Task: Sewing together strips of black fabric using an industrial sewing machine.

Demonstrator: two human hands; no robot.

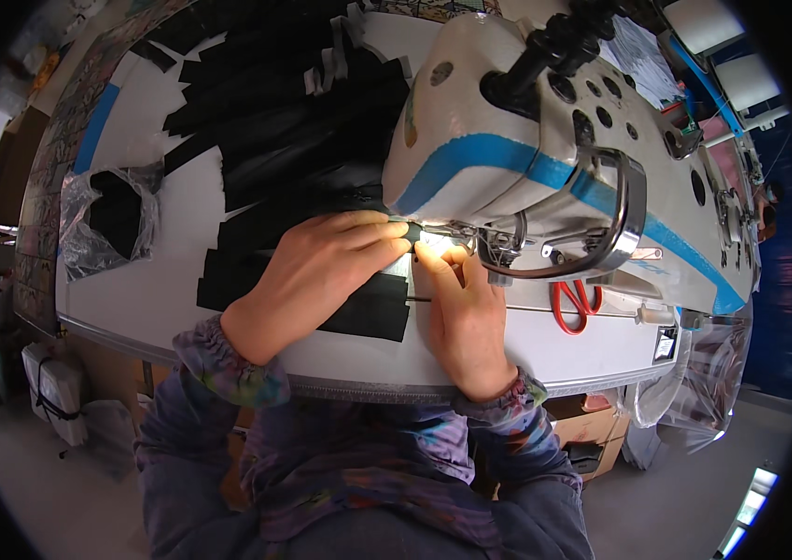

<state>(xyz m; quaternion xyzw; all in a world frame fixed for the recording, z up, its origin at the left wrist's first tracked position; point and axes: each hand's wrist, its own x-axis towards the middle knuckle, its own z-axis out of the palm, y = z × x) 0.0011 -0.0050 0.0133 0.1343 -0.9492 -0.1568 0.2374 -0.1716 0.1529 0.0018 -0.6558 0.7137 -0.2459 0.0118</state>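
Note:
A white sewing machine (470, 140) with blue stripes stands on the table, its lit needle area just right of my fingertips. My left hand (326, 266) reaches over black fabric pieces (307, 140), its fingers pressed together on a small black fabric edge beside the light. With thumb and fingers pinched, my right hand (461, 303) meets that edge from the near side. The fingertips of both hands almost touch. A flat black strip (368, 313) lies under and in front of my left hand. The exact edge in my right fingers is partly hidden.
Red-handled scissors (575, 306) lie on the table right of my right hand, below the machine's metal guard (624, 224). A clear plastic bag (106, 224) with something black sits at the left. A ruler strip (368, 390) runs along the table's front edge.

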